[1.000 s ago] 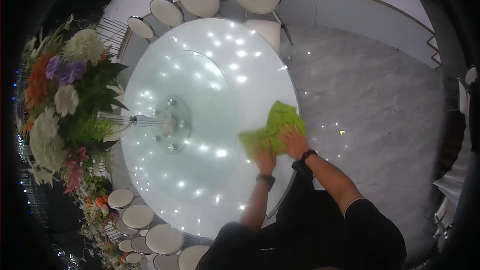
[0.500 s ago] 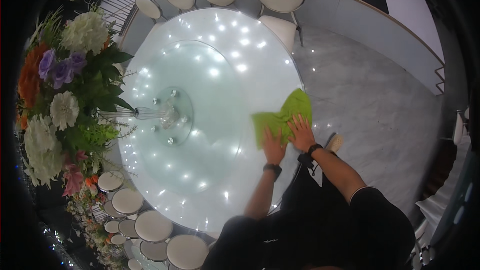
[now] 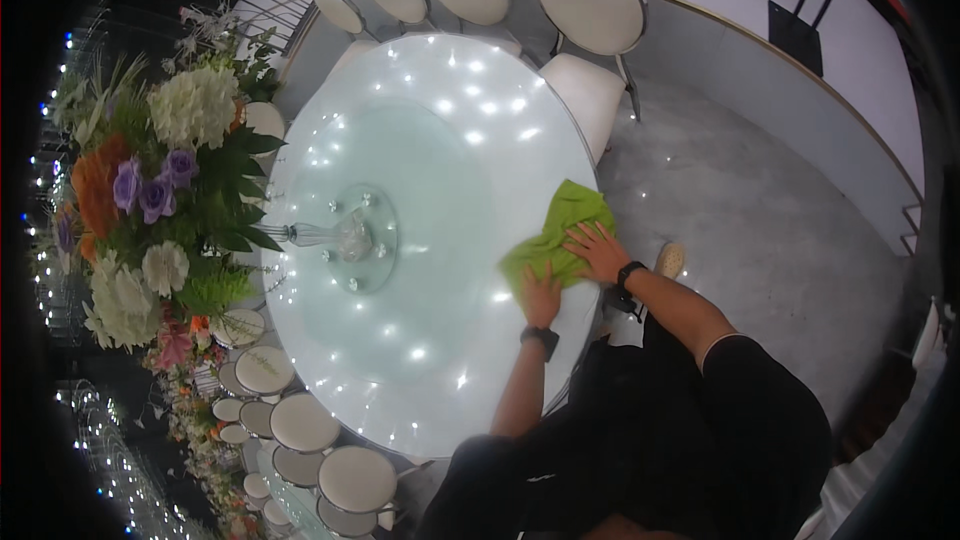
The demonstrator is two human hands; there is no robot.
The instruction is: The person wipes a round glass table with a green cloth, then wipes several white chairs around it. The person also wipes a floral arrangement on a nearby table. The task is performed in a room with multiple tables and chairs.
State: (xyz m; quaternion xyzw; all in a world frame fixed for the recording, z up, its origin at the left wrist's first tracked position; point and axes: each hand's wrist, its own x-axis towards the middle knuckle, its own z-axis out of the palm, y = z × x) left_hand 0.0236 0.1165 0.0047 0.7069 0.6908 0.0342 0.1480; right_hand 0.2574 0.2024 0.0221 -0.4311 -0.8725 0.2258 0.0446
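A bright green cloth (image 3: 565,215) lies crumpled on the white round table (image 3: 430,420), close to its right edge. My left hand (image 3: 541,297) presses down on the near left part of the cloth, palm down, fingers stretched. Further right, my right hand (image 3: 600,254) lies flat on the same cloth near the table's rim, its fingers spread. Neither hand is closed round the fabric.
A glass turntable (image 3: 440,190) covers the table's middle, carrying a clear stand (image 3: 352,237) with a large flower arrangement (image 3: 165,210). Pale round-backed chairs (image 3: 592,2) ring the far side; more chairs (image 3: 305,422) stand at lower left.
Both hands have slid the cloth a little left, inward from the table's rim. Its folds have changed shape. The whole view has also shifted, so the table appears slightly further right.
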